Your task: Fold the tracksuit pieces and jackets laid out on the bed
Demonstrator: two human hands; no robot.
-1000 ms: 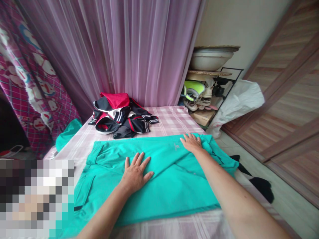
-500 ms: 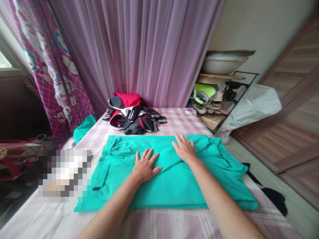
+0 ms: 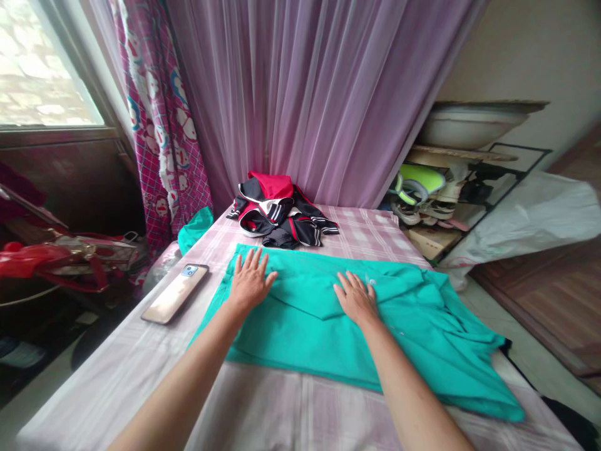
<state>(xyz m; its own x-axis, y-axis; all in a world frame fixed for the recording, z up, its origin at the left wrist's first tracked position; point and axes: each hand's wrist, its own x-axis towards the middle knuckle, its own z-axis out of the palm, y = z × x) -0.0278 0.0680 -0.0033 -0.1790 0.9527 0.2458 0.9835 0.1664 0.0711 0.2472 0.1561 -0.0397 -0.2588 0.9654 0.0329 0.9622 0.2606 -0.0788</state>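
A teal garment (image 3: 310, 338) lies spread across the checked cloth on the table, fairly smooth at the left and wrinkled toward its right end. My left hand (image 3: 250, 280) rests flat on its upper left part, fingers apart. Flat on the middle of the fabric, right of centre, is my right hand (image 3: 357, 297), also with spread fingers. Neither hand grips anything. Behind the garment sits a heap of dark, red and white clothing (image 3: 282, 213).
A phone (image 3: 176, 293) lies at the table's left side. Another teal cloth (image 3: 196, 229) hangs at the far left edge. Beyond the table are purple curtains (image 3: 300, 100), a shoe rack (image 3: 509, 181) and a white bag (image 3: 539, 216) at the right.
The camera view has turned left. On the garment, my left hand has moved left toward its upper left end, and the hands are farther apart. The garment's left end looks less visible behind my left arm.
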